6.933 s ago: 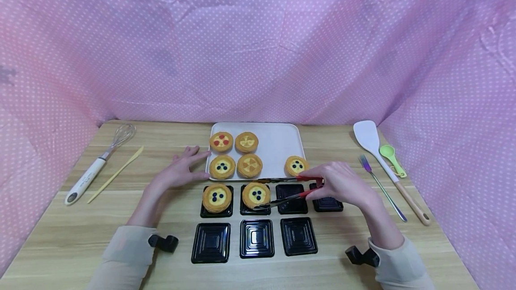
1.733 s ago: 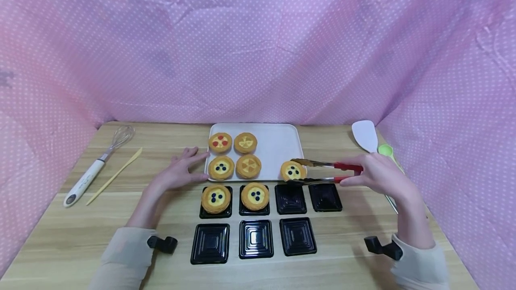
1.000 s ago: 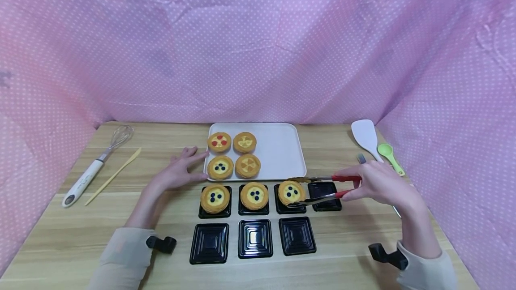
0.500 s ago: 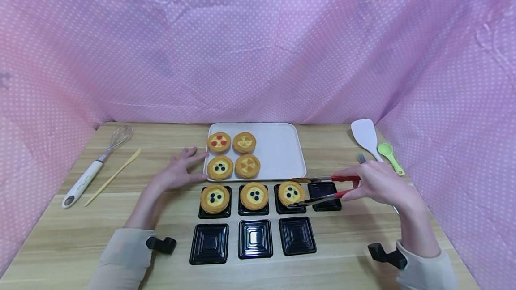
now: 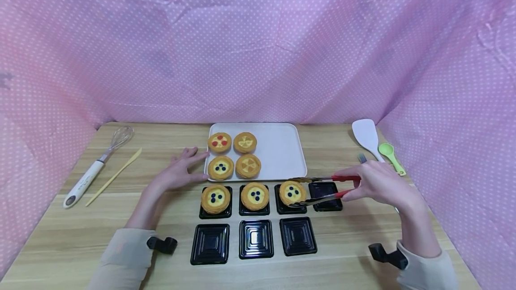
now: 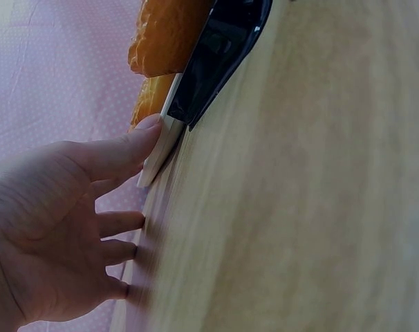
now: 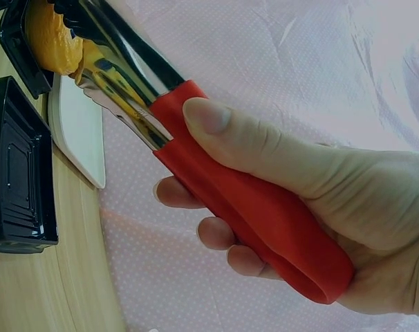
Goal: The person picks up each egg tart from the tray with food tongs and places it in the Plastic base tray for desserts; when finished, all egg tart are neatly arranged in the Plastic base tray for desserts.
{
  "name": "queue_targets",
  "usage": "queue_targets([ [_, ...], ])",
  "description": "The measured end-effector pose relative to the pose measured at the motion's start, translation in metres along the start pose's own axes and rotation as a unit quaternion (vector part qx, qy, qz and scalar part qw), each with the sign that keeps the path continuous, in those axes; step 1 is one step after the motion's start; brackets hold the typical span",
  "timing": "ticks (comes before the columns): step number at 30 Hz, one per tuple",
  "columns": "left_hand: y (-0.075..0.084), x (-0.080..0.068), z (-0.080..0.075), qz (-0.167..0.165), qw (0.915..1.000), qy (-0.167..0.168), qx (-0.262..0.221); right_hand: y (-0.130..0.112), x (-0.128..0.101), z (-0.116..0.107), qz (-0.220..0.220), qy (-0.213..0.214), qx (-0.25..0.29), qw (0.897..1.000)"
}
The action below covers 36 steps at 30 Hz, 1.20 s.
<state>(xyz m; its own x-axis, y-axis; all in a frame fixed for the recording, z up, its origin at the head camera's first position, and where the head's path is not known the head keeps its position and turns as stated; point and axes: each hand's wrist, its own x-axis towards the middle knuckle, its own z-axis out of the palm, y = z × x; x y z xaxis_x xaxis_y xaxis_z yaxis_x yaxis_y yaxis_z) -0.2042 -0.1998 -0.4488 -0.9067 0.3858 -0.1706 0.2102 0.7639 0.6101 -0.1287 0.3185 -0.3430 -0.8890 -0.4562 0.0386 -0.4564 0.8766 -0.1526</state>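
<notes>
My right hand (image 5: pixel 376 183) holds red-handled tongs (image 7: pixel 244 200), thumb on one side and curled fingers on the other. The tongs' dark tips stand on either side of an egg tart (image 5: pixel 292 192) with dark berry dots, which sits in the third black square tray (image 5: pixel 278 207) of the upper row. My left hand (image 5: pixel 177 174) lies at the left edge of the white tray (image 5: pixel 282 151), fingers spread; in the left wrist view its thumb (image 6: pixel 123 149) touches the tray's corner. Two more berry tarts (image 5: pixel 215 198) sit in the black trays to the left.
The white tray bears several tarts at its left, one with red dots (image 5: pixel 219 142). Black trays without tarts (image 5: pixel 325 196) stand at right and in the front row. A whisk (image 5: pixel 96 167) and yellow knife (image 5: pixel 114 177) lie left; a white spatula (image 5: pixel 365 134), green spoon (image 5: pixel 389 152) and fork lie right.
The tongs left the second tart, took the berry tart from the white tray's right corner and brought it to the third black tray. The left hand has stayed in place.
</notes>
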Motion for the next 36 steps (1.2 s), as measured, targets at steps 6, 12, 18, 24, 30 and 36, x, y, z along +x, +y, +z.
queue_targets([
  [6, 0.000, 0.000, 0.000, 0.001, 1.0000, 0.000, -0.001, 0.000, 0.001, 0.000, -0.004, 0.001, 0.001, 1.000],
  [12, 0.001, 0.000, 0.000, 0.000, 1.0000, 0.000, -0.003, 0.000, 0.001, 0.000, -0.005, -0.002, 0.002, 1.000],
  [18, 0.002, -0.001, -0.001, 0.001, 1.0000, 0.000, -0.004, 0.000, 0.001, -0.001, -0.003, -0.007, 0.001, 1.000],
  [24, 0.003, -0.001, -0.001, 0.001, 1.0000, 0.002, -0.004, 0.001, 0.001, -0.003, -0.010, -0.004, 0.011, 1.000],
  [30, 0.003, -0.001, -0.001, -0.001, 1.0000, 0.002, -0.003, 0.005, 0.000, -0.004, -0.029, 0.016, 0.036, 0.999],
  [36, 0.002, -0.001, 0.000, 0.001, 1.0000, 0.001, -0.005, 0.011, -0.004, -0.007, -0.031, 0.045, 0.060, 0.997],
])
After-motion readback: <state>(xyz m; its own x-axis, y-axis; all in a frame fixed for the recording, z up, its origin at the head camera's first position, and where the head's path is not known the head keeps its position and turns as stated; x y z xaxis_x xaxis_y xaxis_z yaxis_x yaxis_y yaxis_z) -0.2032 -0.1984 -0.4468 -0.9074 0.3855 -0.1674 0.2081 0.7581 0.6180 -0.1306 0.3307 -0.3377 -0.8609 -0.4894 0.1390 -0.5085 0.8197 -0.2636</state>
